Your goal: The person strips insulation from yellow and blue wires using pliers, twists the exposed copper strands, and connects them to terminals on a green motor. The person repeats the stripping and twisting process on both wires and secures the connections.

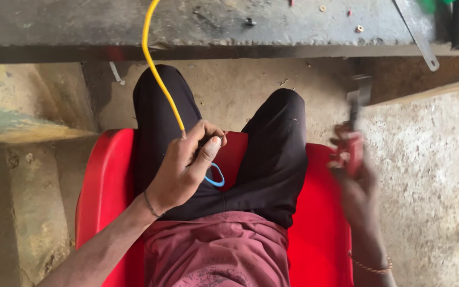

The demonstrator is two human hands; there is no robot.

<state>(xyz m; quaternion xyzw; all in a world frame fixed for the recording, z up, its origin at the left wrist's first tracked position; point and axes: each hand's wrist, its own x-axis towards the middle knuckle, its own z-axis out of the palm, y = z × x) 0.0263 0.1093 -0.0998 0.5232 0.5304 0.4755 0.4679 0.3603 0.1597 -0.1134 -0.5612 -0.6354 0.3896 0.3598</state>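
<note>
One view only — the head camera, looking steeply down the wearer's own body onto the lap and the red chair (102, 186). It sits close, arms entering from the near edge. Farther out — the concrete floor (426, 159), then the workbench edge (229, 32) along the top.

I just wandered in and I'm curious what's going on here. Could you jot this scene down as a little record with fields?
Setting: person seated on a red plastic chair at a worn workbench, concrete floor below
Left hand: closed on a yellow wire; a blue wire loops out beneath it
Right hand: gripping a red-handled tool, blurred, exact kind unclear
On bench: small washers, a metal strip
Clothing: black trousers, maroon shirt
</note>
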